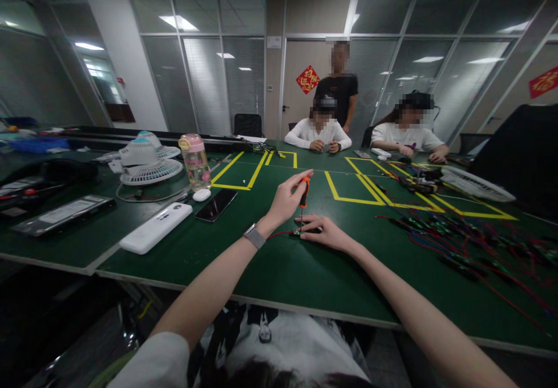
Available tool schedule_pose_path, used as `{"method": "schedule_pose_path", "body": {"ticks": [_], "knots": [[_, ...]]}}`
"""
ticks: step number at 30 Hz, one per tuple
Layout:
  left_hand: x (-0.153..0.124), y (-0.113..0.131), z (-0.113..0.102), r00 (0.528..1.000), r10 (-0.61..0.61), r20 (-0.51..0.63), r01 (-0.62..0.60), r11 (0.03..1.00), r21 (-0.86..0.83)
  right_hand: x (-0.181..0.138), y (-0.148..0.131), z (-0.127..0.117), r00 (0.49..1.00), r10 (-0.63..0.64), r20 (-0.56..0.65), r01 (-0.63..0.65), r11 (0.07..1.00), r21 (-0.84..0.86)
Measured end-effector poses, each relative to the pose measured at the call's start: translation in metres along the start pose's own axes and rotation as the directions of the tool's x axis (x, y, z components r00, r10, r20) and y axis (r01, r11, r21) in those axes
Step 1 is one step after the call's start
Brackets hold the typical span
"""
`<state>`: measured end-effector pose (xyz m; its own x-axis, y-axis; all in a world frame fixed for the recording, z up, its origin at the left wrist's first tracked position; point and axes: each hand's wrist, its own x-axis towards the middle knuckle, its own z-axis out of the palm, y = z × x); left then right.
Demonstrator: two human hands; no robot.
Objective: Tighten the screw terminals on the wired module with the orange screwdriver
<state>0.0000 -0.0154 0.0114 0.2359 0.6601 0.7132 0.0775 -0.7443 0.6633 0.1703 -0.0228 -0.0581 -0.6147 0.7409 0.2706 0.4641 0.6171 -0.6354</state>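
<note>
My left hand (285, 197) is closed round an orange-handled screwdriver (304, 191), held upright with its tip down on a small circuit board (299, 232) on the green table (279, 271). My right hand (325, 231) lies flat beside the tip, fingers pressed on the small board, which has a red wire running off to the left. A watch sits on my left wrist.
A white power bank (156, 227), black phone (216, 205), pink bottle (195, 161) and white fans (146, 161) lie at left. A pile of red and blue wired boards (462, 237) spreads at right. Three people are at the far side, two seated.
</note>
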Motion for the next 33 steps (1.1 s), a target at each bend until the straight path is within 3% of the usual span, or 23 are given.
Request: {"method": "schedule_pose_path", "body": {"ticks": [7,15,22,28,33], "knots": [[-0.0011,0.0032,-0.0022,0.996,0.069,-0.051,-0.062,0.990,0.130,-0.0003,-0.0019,-0.0006,1.000,-0.006,-0.007,0.006,1.000,0.016],[-0.0001,-0.0001,-0.0005,1.000,-0.003,-0.009,0.002,1.000,-0.016,-0.0003,-0.0036,-0.0016,1.000,0.001,0.003,-0.001,1.000,0.003],[-0.0017,0.0022,-0.0019,0.992,0.054,-0.118,-0.031,0.981,0.191,-0.0002,-0.0024,-0.0009,1.000,0.012,-0.002,-0.012,1.000,0.007],[-0.0011,0.0008,-0.0005,0.999,0.018,-0.037,-0.016,0.999,0.050,-0.0001,-0.0014,-0.0003,1.000,0.004,-0.006,-0.004,1.000,0.007],[0.0001,0.0005,-0.0004,0.998,0.004,-0.067,-0.003,1.000,0.021,0.0005,0.0011,0.0001,1.000,-0.003,-0.001,0.003,1.000,-0.013]]}}
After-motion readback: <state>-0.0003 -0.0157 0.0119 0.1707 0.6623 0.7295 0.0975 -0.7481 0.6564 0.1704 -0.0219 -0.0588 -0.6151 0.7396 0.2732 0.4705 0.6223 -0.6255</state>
